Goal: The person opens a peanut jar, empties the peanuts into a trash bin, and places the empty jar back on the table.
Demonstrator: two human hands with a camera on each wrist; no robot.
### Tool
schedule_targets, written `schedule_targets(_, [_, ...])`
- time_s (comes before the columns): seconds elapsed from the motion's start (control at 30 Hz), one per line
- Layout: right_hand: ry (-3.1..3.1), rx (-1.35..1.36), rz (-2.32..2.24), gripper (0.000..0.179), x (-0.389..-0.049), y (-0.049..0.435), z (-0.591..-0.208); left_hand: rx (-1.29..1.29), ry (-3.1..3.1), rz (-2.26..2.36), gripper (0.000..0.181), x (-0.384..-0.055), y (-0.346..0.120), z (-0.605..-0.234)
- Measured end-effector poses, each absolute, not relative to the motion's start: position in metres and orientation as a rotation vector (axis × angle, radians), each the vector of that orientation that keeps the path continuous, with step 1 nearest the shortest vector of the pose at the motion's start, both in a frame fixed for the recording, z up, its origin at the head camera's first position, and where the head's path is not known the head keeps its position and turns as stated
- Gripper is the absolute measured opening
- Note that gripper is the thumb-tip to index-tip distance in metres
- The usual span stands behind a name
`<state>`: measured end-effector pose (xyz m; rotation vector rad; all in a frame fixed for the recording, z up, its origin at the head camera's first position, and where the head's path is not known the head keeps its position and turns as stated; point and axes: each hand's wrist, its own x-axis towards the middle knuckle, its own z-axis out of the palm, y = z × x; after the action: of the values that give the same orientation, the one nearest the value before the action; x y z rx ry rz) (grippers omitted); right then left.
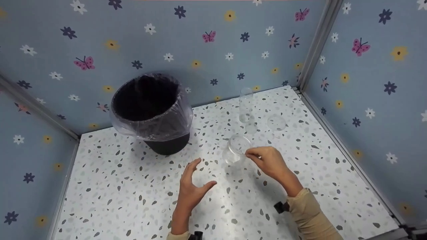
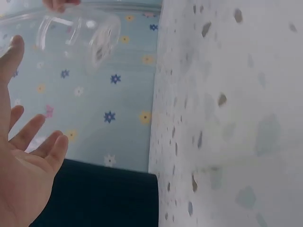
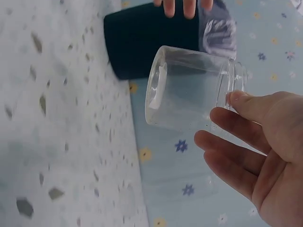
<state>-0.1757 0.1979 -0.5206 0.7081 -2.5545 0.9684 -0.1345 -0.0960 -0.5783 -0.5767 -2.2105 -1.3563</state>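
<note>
A clear, wide-mouthed jar (image 1: 232, 154) hangs from my right hand (image 1: 268, 161), its mouth up. Thumb and forefinger pinch the jar at its threaded neck; the other fingers of the right hand (image 3: 255, 146) curve beside it. In the right wrist view the base of the jar (image 3: 182, 90) stands off the table. My left hand (image 1: 191, 190) is to the left of the jar with nothing in it, thumb and fingers spread apart. The left wrist view has the palm of that hand (image 2: 28, 175) and the see-through jar (image 2: 78, 40) beyond its fingertips.
A black bin (image 1: 168, 145) with a purplish liner (image 1: 160, 128) stands at the back left. Behind the jar are a tall clear cylinder (image 1: 246, 106), a clear round disc (image 1: 276, 122) and a smaller round piece (image 1: 251, 128). Flower-patterned panels (image 1: 186, 40) wall in the speckled table (image 1: 133, 186).
</note>
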Motion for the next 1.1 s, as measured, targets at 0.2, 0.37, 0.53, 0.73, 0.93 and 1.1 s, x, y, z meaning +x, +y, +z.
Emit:
schedule_targets(0.2, [-2.675, 0.577, 0.933, 0.010, -0.210, 0.233, -0.523, -0.439, -2.278, -1.373, 0.083, -0.123, -0.121, -0.590])
schedule_targets(0.37, [-2.734, 0.436, 0.879, 0.014, -0.241, 0.272, -0.520, -0.335, -2.348, -1.396, 0.072, -0.113, -0.129, -0.596])
schedule_targets(0.53, [-2.727, 0.298, 0.747, 0.017, -0.269, 0.306, -0.521, -0.282, -2.355, -1.357, 0.059, -0.106, -0.135, -0.603])
schedule_targets(0.73, [-2.729, 0.176, 0.660, 0.019, -0.306, 0.329, -0.530, -0.221, -2.365, -1.349, 0.049, -0.096, -0.146, -0.609])
schedule_targets(0.93, [-2.806, 0.106, 0.577, 0.021, -0.347, 0.333, -0.538, -0.129, -2.404, -1.403, 0.046, -0.085, -0.153, -0.610])
schedule_targets(1.1, [-2.869, 0.031, 0.558, 0.022, -0.367, 0.326, -0.540, -0.087, -2.471, -1.413, 0.046, -0.077, -0.156, -0.611])
